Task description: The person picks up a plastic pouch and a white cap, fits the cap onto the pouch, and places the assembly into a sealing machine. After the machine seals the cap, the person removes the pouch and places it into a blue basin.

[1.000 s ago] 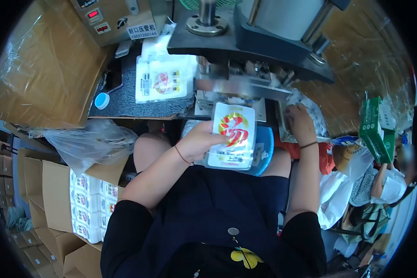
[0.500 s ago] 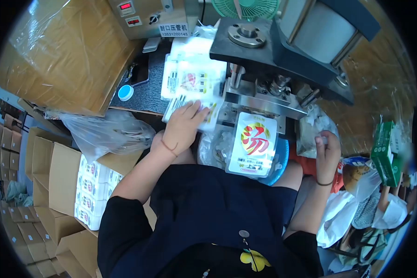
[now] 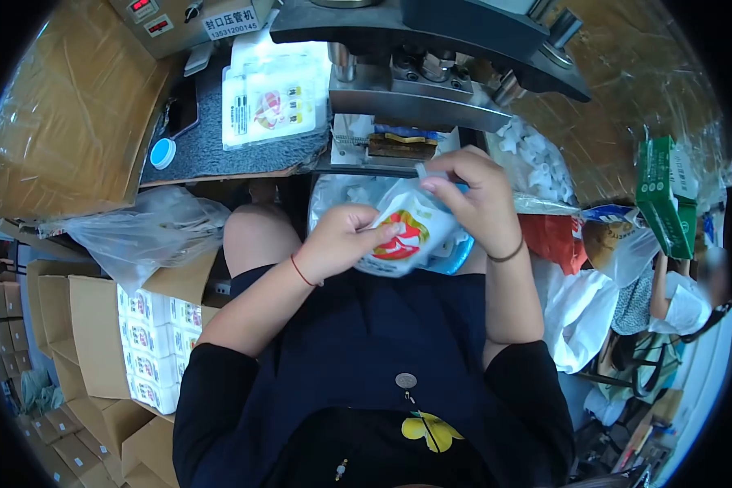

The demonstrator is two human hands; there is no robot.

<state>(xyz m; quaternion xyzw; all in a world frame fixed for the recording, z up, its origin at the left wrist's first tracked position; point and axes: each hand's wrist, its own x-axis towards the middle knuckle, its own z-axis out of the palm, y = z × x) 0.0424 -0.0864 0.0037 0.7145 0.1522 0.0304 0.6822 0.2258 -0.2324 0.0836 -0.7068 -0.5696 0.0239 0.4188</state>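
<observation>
My left hand (image 3: 342, 241) grips a white printed pouch (image 3: 403, 236) with a red character on a yellow-green ring, thumb across its front. The pouch is tilted and bent in front of the press. At its upper end my right hand (image 3: 476, 191) pinches a small whitish plastic piece (image 3: 420, 171), perhaps a spout. Whether that piece touches the pouch cannot be made out. Behind the hands stands the metal press (image 3: 419, 102). Under the pouch, a blue basin (image 3: 461, 256) with clear plastic is partly hidden.
More pouches (image 3: 276, 106) lie on the grey mat at left, near a phone (image 3: 184, 110) and a blue-white lid (image 3: 163, 153). White plastic pieces (image 3: 533, 163) fill a bag at right. An open carton (image 3: 98, 333) holds packed pouches. Another person (image 3: 679, 297) is at far right.
My left hand has left the pouch stack and now holds a pouch before me. My right hand came in from the right to its top. The pouch lying at the press is no longer there.
</observation>
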